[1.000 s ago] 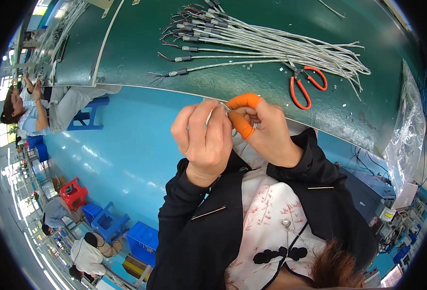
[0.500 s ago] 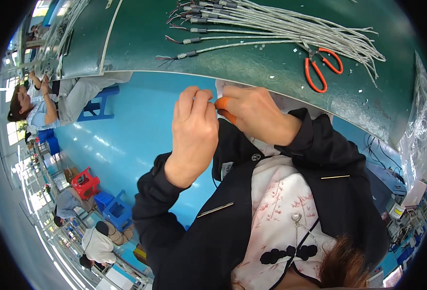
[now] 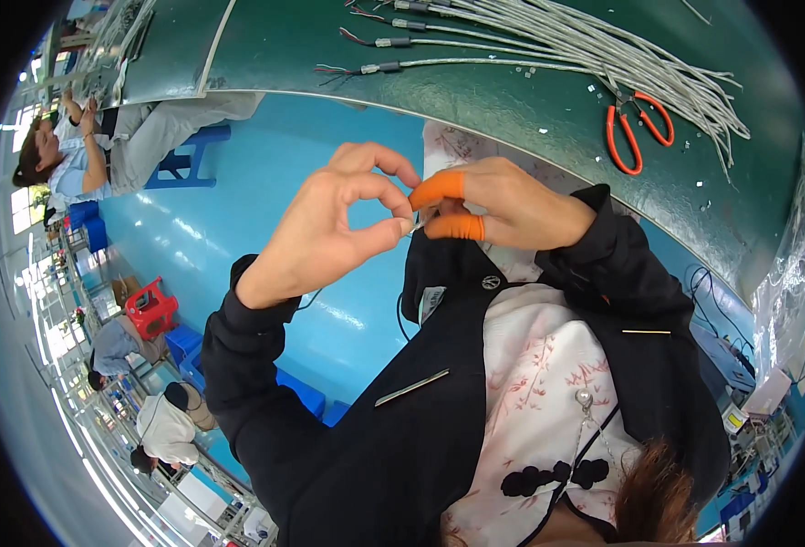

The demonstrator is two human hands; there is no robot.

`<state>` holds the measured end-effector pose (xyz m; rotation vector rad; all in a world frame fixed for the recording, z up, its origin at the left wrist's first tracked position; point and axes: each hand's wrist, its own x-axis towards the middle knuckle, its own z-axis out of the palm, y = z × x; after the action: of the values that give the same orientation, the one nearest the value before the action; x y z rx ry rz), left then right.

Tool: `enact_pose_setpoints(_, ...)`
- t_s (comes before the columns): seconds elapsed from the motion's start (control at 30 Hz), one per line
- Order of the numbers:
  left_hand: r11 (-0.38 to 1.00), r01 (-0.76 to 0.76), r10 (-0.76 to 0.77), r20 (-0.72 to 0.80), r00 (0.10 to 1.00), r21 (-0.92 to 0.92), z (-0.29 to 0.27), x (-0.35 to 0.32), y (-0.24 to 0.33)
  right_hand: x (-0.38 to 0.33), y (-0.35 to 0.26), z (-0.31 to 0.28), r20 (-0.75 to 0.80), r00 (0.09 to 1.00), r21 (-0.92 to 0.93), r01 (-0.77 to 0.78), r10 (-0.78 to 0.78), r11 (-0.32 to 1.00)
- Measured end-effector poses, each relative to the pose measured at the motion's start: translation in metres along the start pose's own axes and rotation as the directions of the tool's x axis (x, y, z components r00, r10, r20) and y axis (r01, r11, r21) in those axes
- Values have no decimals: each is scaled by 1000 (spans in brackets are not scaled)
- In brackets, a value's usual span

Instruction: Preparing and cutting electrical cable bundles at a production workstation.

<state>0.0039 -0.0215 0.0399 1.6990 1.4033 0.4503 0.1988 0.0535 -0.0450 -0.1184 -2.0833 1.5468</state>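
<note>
Both hands are raised in front of the chest, below the edge of the green tabletop [image 3: 530, 100], and meet fingertip to fingertip. The left hand [image 3: 329, 228] comes up from a dark sleeve at the lower left, wrist bent, palm turned toward the right hand. Its thumb and forefinger curl into a ring, tips pinched together, while the other fingers arch loosely above. The right hand [image 3: 512, 205] reaches in from the right, its back facing the camera, the sleeve sloping down toward the shoulder. Two of its fingers wear orange finger cots [image 3: 439, 190], and those two are closed toward each other right at the left hand's pinch.

Between the two pinches sits a small, thin pale piece [image 3: 413, 222], seemingly a wire end; it is too small to tell exactly what it is or which hand truly bears it. Both hands' fingers are closed tight on that spot.

On the tabletop, well apart from the hands, lies a bundle of grey cables [image 3: 585, 41] with stripped ends pointing left, and orange-handled scissors [image 3: 635, 137] rest beside it at the right. Small scraps dot the green surface near the scissors. At the far left, another person [image 3: 65, 164] sits on a blue stool by the same long bench.
</note>
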Motion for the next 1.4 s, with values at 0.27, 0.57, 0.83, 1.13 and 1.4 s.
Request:
enact_pose_setpoints(0.27, 902, -69, -41, -243, 969, -425, 6, 17, 10, 0, -32, -2, -233, 894, 455, -248, 383, 855)
enact_pose_setpoints(0.57, 955, -282, 104, -779, 618, -96, 64, 63, 25, 1, -43, -12, -441, 743, 658, -113, 503, 744)
enact_pose_setpoints(0.83, 835, -11, 510, -766, 391, 551, 81, 79, 44, -7, -41, -20, -510, 702, 624, -96, 497, 775)
enact_pose_setpoints(1.13, 720, 51, 634, -686, 356, 692, 89, 85, 42, -10, -42, -29, -559, 656, 542, -174, 507, 822)
enact_pose_setpoints(1.4, 968, -250, 126, -857, 499, -4, 76, 57, 54, -10, -45, -32, -596, 709, 420, -125, 377, 899)
